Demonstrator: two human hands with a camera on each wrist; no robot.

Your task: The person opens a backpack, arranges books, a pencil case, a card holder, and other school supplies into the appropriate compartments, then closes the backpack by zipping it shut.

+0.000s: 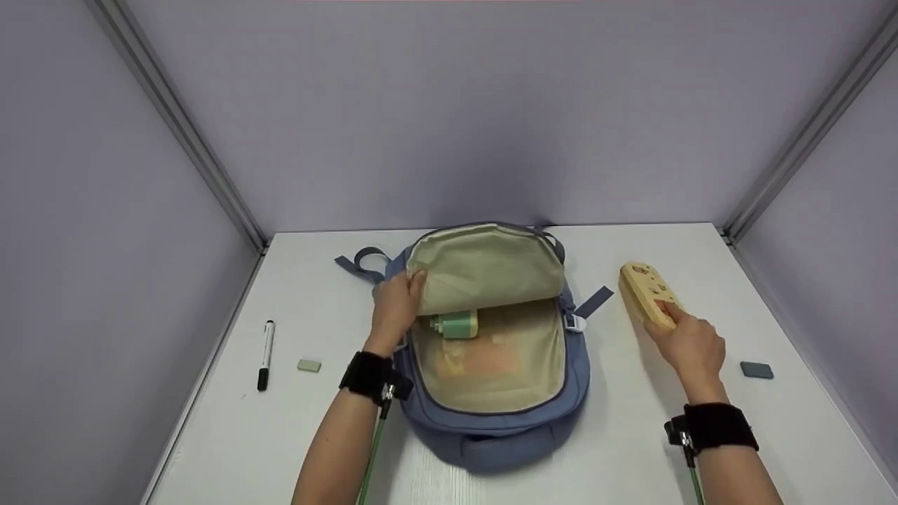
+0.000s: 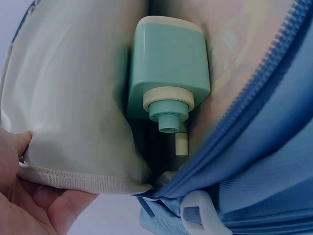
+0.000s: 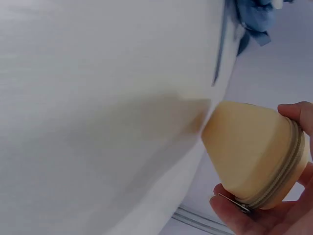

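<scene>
A blue backpack lies unzipped, its cream lining showing. My left hand pinches the edge of its raised front flap between thumb and fingers; the left wrist view shows the hem in that grip. Inside the bag lies a mint-green bottle-like thing with a cream collar and a stepped nozzle. To the right of the bag, my right hand holds a yellow pencil case by its near end. In the right wrist view, fingers and thumb wrap the zippered case, which appears lifted over its shadow.
On the white table, a black-capped white marker and a pale green eraser-like block lie left of the bag. A dark blue-grey block lies at the right. Straps stick out from the bag; panels enclose the table.
</scene>
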